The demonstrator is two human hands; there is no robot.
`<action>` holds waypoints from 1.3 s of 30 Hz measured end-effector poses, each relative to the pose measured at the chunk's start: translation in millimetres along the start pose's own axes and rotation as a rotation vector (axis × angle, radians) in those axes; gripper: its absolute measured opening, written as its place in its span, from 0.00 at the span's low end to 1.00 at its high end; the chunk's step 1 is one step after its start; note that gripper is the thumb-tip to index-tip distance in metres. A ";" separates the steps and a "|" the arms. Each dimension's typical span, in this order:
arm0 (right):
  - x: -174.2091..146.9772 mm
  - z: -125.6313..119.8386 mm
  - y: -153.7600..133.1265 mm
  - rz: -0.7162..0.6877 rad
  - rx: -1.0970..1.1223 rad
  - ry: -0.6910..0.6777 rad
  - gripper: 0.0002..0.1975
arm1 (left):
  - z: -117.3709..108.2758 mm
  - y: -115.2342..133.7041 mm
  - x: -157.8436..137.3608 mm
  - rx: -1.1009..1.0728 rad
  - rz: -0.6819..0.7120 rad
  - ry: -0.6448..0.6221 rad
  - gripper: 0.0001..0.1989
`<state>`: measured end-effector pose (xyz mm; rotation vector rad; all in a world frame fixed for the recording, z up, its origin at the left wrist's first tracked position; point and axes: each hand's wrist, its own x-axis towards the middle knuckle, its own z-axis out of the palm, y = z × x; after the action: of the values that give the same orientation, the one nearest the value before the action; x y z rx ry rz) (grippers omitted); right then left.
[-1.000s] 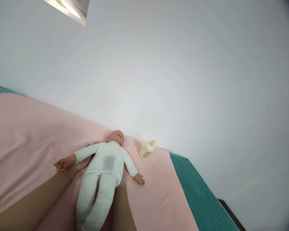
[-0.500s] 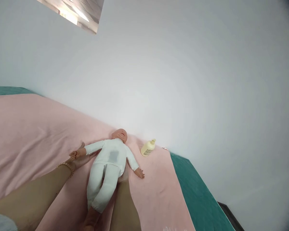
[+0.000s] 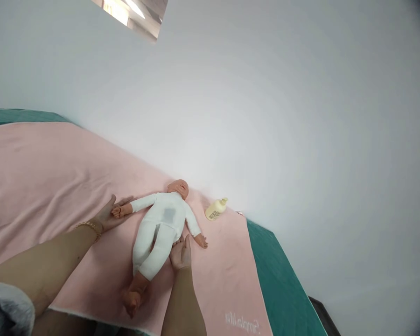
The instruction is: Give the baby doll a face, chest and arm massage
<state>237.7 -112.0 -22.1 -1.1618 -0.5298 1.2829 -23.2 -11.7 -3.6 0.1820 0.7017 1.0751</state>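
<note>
Pink cloth [image 3: 227, 275] on a green surface [image 3: 278, 280] meets the white wall [image 3: 266, 116], hands [image 3: 108, 217] loosely spread beside the doll [image 3: 168, 221].

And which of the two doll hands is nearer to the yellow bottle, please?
The doll hand at picture right, below the bottle in view; the other doll hand overlaps the person's left hand.

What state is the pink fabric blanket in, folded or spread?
Spread: the blanket lies open under the white-suited baby doll, lightly wrinkled, with green surface showing beyond its edges.
</note>
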 end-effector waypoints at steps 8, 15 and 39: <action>-30.5 -70.8 -14.1 0.109 0.189 -0.171 0.34 | -8.6 4.5 -4.2 -0.017 0.059 0.001 0.27; -45.1 -93.8 -22.0 0.111 0.277 -0.180 0.32 | -9.7 2.0 -2.5 0.046 0.135 -0.003 0.22; -96.4 -19.4 16.2 -0.129 -0.032 0.117 0.29 | -34.9 -77.1 -93.5 1.045 0.711 0.362 0.26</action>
<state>220.4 -210.1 -17.0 -1.2020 -0.5312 1.0926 -13.7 -135.5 -25.4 1.2268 1.5609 1.3226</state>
